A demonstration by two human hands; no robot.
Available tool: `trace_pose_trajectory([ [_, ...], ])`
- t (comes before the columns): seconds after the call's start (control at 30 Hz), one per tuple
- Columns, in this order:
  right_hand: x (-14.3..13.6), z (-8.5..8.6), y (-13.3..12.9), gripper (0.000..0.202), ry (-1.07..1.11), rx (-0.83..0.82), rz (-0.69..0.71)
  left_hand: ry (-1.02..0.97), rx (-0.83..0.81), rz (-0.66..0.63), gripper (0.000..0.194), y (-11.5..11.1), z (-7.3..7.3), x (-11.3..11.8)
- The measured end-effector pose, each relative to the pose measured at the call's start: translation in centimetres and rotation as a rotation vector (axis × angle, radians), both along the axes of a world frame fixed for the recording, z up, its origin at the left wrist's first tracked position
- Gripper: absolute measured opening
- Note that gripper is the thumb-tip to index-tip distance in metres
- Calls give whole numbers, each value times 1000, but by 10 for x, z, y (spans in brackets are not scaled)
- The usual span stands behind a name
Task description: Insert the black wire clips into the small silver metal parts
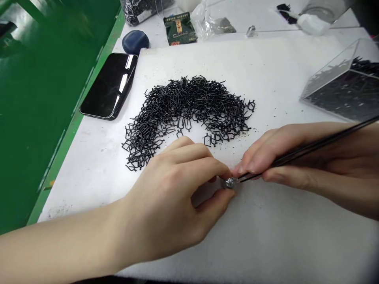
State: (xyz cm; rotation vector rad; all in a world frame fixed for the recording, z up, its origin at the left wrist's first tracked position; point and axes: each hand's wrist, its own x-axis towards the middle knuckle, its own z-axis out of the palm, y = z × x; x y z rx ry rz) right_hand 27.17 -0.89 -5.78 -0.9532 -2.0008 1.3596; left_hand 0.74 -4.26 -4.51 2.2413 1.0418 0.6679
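White table: 2 hands, left pinching metal piece

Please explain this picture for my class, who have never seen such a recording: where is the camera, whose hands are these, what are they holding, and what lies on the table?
There is no robot here. The one picture comes from a camera worn on a person's head, looking forward and down at their own bare hands.

The left hand pinches a small metal piece between thumb and fingers. The right hand holds dark tweezers, their tips at that piece.

On the white table, beyond the hands, lies a curved pile of thin black pieces. To its left is a phone; to its right, a clear box holding more dark pieces. A green packet lies at the back.
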Motion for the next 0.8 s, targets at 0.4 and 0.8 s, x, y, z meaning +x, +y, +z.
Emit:
trace_pose_trajectory([
  [0.4,-2,1,-2,27,-37,15,-11,11,-17,9,9,0,-1,0],
  [0.8,-1,0,-2,26,-36,35,-10,19,-4,15,10,1,5,1],
])
